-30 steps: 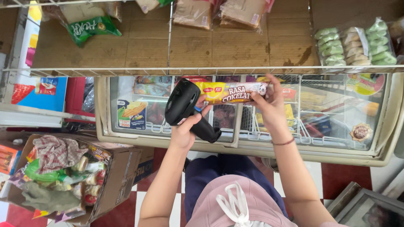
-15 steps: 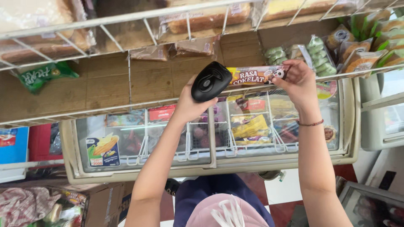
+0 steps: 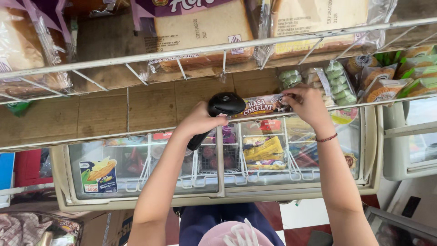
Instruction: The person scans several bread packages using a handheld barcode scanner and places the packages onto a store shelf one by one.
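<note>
We are gripping a black handheld scanner [image 3: 218, 114] with our left hand [image 3: 198, 122], fingers wrapped tight around its handle. Our right hand [image 3: 309, 105] is pinching a brown snack packet [image 3: 261, 106] just beside the scanner's head, above the wire shelf rail [image 3: 136, 129].
</note>
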